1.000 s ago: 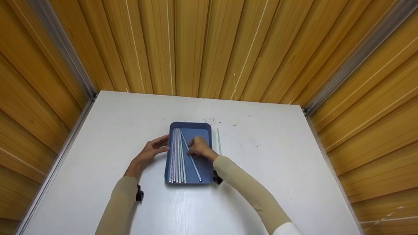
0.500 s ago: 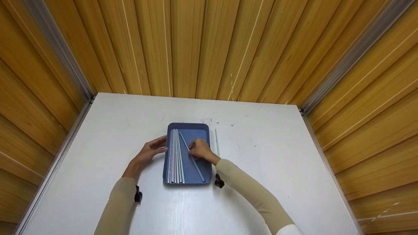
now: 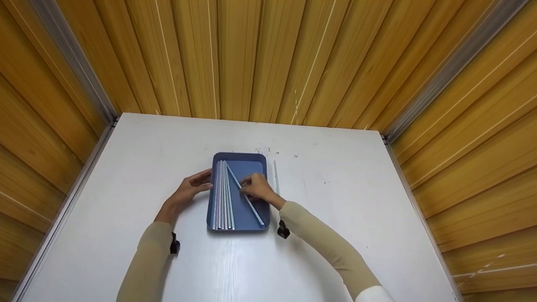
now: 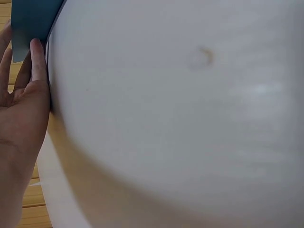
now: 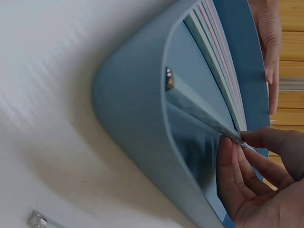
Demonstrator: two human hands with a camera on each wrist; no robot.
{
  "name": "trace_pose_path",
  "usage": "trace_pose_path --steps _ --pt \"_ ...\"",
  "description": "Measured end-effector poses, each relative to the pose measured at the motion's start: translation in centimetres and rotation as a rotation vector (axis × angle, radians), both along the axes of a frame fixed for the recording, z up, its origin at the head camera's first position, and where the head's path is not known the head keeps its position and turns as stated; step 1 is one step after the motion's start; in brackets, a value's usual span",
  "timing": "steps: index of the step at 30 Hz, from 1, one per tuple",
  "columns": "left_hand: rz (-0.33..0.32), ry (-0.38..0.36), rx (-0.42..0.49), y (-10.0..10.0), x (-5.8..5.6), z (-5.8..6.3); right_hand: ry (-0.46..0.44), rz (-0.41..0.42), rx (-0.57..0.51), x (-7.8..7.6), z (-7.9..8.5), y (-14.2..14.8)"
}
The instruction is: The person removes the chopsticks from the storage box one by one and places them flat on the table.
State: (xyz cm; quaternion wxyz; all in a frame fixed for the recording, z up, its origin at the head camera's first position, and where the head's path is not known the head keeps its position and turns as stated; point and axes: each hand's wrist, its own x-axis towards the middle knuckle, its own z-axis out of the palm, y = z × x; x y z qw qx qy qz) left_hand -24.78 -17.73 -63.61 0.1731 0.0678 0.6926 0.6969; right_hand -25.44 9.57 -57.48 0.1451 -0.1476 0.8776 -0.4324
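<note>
A blue rectangular tray [image 3: 247, 157] lies on the white table, with several pastel chopsticks [image 3: 221, 197] lined up along its left side. The right hand [image 3: 256, 187] pinches a single pale chopstick [image 3: 254, 208] between thumb and fingers, near its middle. This chopstick slants across the tray, its thicker end by the near right corner; in the right wrist view, that decorated end [image 5: 169, 80] is close to the tray wall [image 5: 137, 90]. The left hand [image 3: 188, 191] rests against the tray's left outer wall, fingers and thumb extended.
Just right of the tray, another pale chopstick [image 3: 276, 176] lies on the table [image 3: 335, 201], partly hidden by the right forearm. Wood-patterned panels [image 3: 235, 58] stand behind the table and at both sides. Small dark marks [image 3: 264, 150] dot the tabletop beyond the tray.
The near end of the pinched chopstick has swung right toward the tray's corner, so it slants more. Both hands keep their places at the tray, while the head view shifts slightly.
</note>
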Motion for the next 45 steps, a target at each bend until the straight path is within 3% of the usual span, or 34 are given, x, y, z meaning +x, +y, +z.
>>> trace_pose_path --steps 15,21,28,35,45 --pt "0.008 0.015 -0.002 -0.1 0.0 -0.3 0.174 0.085 0.021 0.1 1.5 0.9" --pt "0.001 0.017 -0.007 -0.2 0.2 -0.2 0.201 0.07 0.012 0.1 2.3 2.0" --pt "-0.003 0.01 -0.011 -0.3 0.5 0.0 0.149 0.005 -0.03 0.2 3.0 3.5" --pt "-0.005 0.01 -0.01 -0.3 0.6 0.2 0.08 -0.022 -0.138 0.6 4.3 5.2" --pt "0.009 0.005 0.009 -0.4 0.9 0.1 -0.029 -0.104 -0.265 0.6 4.0 7.6"
